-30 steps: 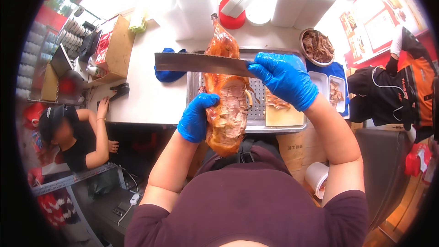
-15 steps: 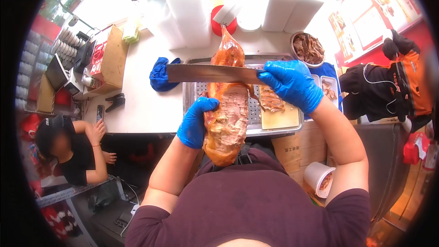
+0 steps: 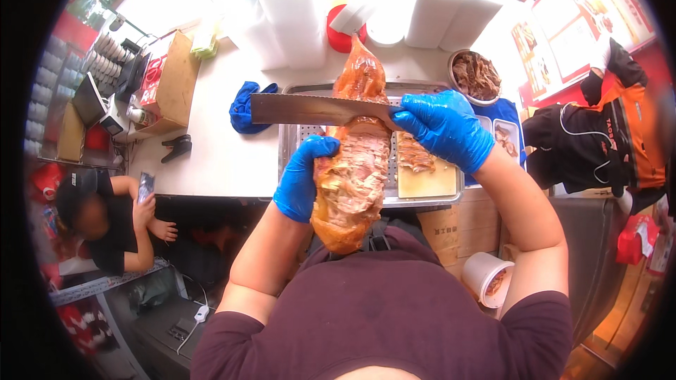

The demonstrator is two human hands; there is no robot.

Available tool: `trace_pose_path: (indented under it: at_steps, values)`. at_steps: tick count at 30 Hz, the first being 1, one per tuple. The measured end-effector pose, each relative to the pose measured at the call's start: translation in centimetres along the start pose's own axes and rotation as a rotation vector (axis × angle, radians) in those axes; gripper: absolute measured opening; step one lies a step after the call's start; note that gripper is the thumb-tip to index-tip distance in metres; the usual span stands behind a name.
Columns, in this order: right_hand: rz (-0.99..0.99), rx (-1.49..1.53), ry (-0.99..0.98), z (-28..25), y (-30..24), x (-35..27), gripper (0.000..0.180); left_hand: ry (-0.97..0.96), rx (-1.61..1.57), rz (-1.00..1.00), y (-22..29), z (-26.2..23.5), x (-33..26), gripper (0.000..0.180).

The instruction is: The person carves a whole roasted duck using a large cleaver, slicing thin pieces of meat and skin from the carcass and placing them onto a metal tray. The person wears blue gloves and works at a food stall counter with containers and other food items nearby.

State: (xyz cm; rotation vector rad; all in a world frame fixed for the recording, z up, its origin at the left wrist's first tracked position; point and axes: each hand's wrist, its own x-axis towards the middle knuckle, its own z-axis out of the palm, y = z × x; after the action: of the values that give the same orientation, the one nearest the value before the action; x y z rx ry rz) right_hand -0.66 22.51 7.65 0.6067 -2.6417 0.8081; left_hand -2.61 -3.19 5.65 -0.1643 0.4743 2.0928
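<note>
A roast duck (image 3: 352,181) with glossy brown skin hangs lengthwise in front of my body, neck away from me, its sliced pale meat facing up. My left hand (image 3: 304,177), in a blue glove, grips the duck's left side, thumb over the edge. In my right hand (image 3: 448,130), also gloved in blue, is the handle of a long, broad knife (image 3: 317,110). Its blade lies crosswise over the duck at the upper end of the cut meat. Sliced duck (image 3: 414,153) sits on a yellow board (image 3: 427,183) just right of the bird.
Beneath lies a perforated metal tray (image 3: 296,142). A bowl of meat pieces (image 3: 476,77) stands far right, and a blue cloth (image 3: 246,107) lies left. A white bucket (image 3: 486,274) is low on the right. People sit at left (image 3: 116,225) and stand at right (image 3: 595,130).
The blade and duck have shifted slightly, and the blade's edge now sits against the meat's upper end. The seated person has raised a phone; the person at right has moved a little.
</note>
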Motion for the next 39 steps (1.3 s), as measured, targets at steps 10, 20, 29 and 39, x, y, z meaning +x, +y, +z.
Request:
trace_pose_path:
  at_steps: [10,20,29,39]
  values:
    - [0.047,-0.027,-0.143,-0.8,-0.1,0.2,0.03,0.064,0.062,0.005,-1.6,0.9,1.5,0.055]
    - [0.705,0.37,-0.298,0.0,0.2,-3.5,0.059,0.232,0.142,0.098,-3.8,-1.3,5.0,0.046]
    - [0.164,-0.402,-0.167,0.1,13.4,-20.9,0.027,0.363,0.349,0.251,-1.7,-3.2,2.2,0.065]
    - [0.664,-0.245,-0.368,4.5,14.2,-21.0,0.047,0.386,0.412,0.329,-3.0,-1.6,0.9,0.06]
